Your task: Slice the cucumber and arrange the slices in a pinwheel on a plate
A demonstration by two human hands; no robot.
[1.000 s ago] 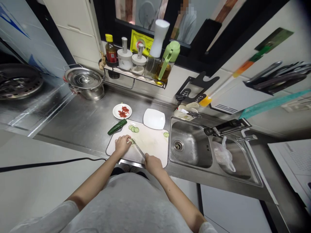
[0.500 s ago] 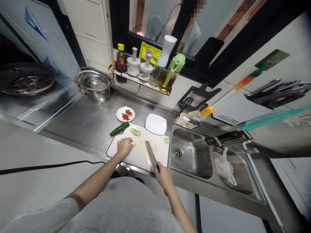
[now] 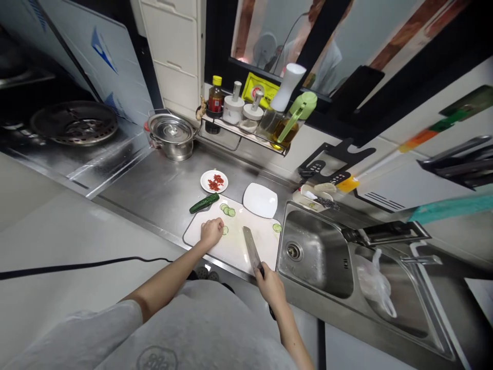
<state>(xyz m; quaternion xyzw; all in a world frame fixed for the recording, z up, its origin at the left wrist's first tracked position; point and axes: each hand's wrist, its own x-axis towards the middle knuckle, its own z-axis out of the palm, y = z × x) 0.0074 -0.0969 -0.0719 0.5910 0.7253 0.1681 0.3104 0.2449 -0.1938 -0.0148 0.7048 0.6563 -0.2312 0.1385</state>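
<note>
My right hand [image 3: 271, 285] is wrapped round the handle of a kitchen knife [image 3: 251, 247], its blade pointing away from me over the white cutting board [image 3: 234, 251]. On the board's left half my left hand [image 3: 211, 233] is closed, its curled fingertips at the edge of a pale cucumber slice [image 3: 225, 230]. Several overlapping cucumber slices [image 3: 227, 210] lie further back, and another slice [image 3: 277, 227] sits at the right edge. A dark green cucumber piece [image 3: 204, 203] rests across the board's back left edge. Behind the board stands a white square plate [image 3: 260, 200].
A small plate [image 3: 204, 184] holds chopped red bits. Right of the board is a steel sink [image 3: 313, 252], with a plastic bag [image 3: 375, 285] in the second basin. A lidded pot [image 3: 175, 141] and a stove burner [image 3: 77, 123] stand left. Above hangs a condiment rack [image 3: 246, 134].
My right hand has drawn the knife away from the cucumber slice, to the right and towards me. My left hand stays by the slice, fingers curled. The view has swung left.
</note>
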